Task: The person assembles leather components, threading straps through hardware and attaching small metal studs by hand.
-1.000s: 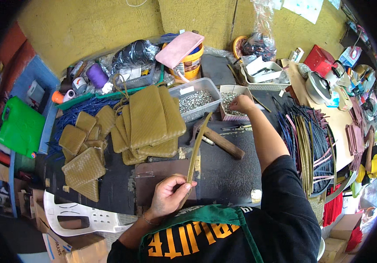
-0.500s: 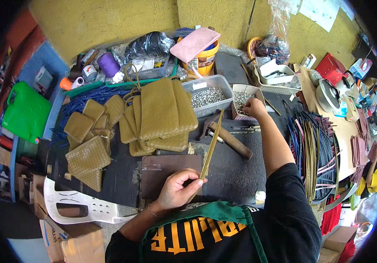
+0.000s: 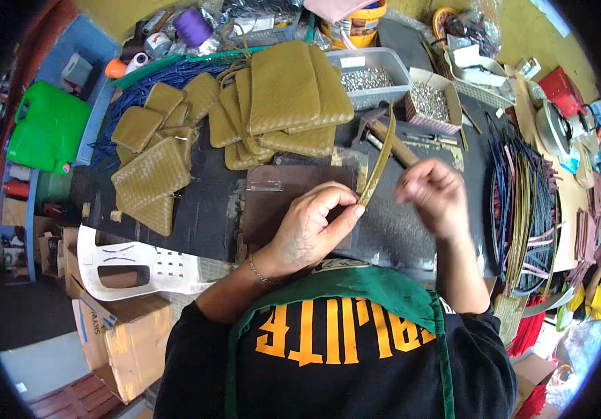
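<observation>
My left hand pinches a narrow olive strap between thumb and fingers, its free end pointing up and away. To its right, my right hand is raised over the black work surface with fingers curled and drawn together. Whatever those fingertips hold, if anything, is too small and blurred to make out. Just beyond, a wooden-handled hammer lies partly behind the strap and right hand. Farther back stands a small box of shiny metal pieces. Below my left hand lies a brown board.
Woven olive pouches are stacked at the far middle, with smaller pouches to their left. A clear plastic tub holds more metal pieces. Long coloured strips lie bundled at right. A white plastic chair stands at near left.
My right hand has come back from the small box toward my left hand. The left hand still holds the strap. The whole view has shifted, showing more of my shirt and apron.
</observation>
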The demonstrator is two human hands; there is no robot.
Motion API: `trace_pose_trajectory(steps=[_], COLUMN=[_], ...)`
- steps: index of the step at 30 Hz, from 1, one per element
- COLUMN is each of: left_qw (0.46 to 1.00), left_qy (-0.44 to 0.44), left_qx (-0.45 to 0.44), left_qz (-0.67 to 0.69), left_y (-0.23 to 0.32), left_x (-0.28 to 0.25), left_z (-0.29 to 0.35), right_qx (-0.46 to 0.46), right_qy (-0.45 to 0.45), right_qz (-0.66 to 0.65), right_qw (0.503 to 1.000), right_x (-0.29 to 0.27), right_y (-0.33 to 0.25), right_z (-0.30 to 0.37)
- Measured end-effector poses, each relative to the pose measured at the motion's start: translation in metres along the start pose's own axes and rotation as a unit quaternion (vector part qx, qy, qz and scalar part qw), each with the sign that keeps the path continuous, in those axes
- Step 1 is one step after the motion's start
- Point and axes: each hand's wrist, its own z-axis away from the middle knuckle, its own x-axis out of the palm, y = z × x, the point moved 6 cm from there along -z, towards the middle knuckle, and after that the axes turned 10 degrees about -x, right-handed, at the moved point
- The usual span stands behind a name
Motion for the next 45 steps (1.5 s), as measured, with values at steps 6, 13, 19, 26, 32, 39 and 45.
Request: trace_pose_trajectory(steps=[6,13,19,26,32,39,45], left_qw=[0.997,0.996,0.995,0.981,0.986,0.996,0.981], left_qy=[-0.011,-0.036,-0.029,-0.019,-0.027,-0.012,-0.1], left_qx=[0.048,0.044,0.053,0.092,0.079,0.086,0.167], left_qz=[-0.057,-0.071,-0.081,-0.168,-0.142,-0.03,0.023], left_y=[0.013,0.015,0.019,0.028,0.026,0.022,0.042], left_x=[0.007,0.007,0.007,0.011,0.009,0.005,0.033], left_z=[0.005,0.011,0.013,0.02,0.017,0.02,0.03], right_qx=[-0.022,-0.008,-0.051,-0.083,-0.108,-0.06,-0.2], right_qy=[0.011,0.056,0.054,0.128,0.121,0.004,0.07], right_qz=[-0.029,-0.086,0.064,0.025,0.003,0.041,0.555], right_qw=[0.999,0.995,0.995,0.988,0.987,0.997,0.804], right_x=[0.036,0.034,0.039,0.043,0.04,0.025,-0.029], right_y=[0.024,0.036,0.021,0.024,0.024,0.019,0.011], right_z=[0.033,0.044,0.047,0.053,0.049,0.049,0.018])
